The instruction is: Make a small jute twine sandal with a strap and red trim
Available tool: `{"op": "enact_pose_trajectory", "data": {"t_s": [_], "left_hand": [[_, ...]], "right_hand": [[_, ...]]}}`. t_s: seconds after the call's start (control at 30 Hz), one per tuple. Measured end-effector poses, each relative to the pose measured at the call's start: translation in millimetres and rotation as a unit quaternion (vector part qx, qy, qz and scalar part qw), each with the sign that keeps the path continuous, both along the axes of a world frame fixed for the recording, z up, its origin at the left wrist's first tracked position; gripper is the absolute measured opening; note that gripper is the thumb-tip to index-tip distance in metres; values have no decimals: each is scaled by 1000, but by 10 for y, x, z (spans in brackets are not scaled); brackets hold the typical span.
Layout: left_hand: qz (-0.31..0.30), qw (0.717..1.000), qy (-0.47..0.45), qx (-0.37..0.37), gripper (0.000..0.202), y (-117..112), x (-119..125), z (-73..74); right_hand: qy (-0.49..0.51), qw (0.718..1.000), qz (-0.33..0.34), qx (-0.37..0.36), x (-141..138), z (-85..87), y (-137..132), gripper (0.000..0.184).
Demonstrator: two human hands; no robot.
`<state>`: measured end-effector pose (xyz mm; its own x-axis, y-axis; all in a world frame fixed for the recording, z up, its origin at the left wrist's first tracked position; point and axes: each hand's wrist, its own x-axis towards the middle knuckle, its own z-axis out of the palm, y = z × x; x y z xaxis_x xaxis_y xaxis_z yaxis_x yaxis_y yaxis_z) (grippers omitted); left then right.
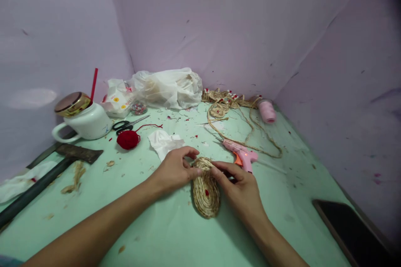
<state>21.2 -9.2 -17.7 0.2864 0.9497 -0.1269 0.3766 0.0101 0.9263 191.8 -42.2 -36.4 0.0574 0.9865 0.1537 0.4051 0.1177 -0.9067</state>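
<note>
A coiled oval sole of straw-coloured rope [205,198] with a small red spot is held just above the green table [150,233]. My left hand [178,169] pinches its far left edge between thumb and fingers. On the far right edge, my right hand [236,181] grips it the same way, thumb on top. The fingertips cover part of the far end. Right behind my right hand lies a pink glue gun [239,152] with an orange trigger. A crumpled white tissue [164,142] is beyond my left hand.
At left are a hammer [78,153], a white mug [90,123] with a gold-rimmed lid, scissors [128,124] and a red yarn ball [128,139]. A plastic bag [169,87], rope [219,108] and pink thread spool [267,111] stand along the back. A phone [351,229] lies at right.
</note>
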Motion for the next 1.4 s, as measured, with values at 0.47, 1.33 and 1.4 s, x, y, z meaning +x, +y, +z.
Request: {"op": "enact_pose_trajectory", "data": {"t_s": [0.47,1.33,1.4], "left_hand": [[17,932,158,327,15,-170,132,-49],[91,984,67,136,15,-56,-55,288],[57,992,28,113,11,-99,42,237]], "right_hand": [[144,987,-34,-67,-73,-21,0,13],[128,984,-50,-111,-58,51,15,19],[129,984,-43,-112,-51,47,19,20]]}}
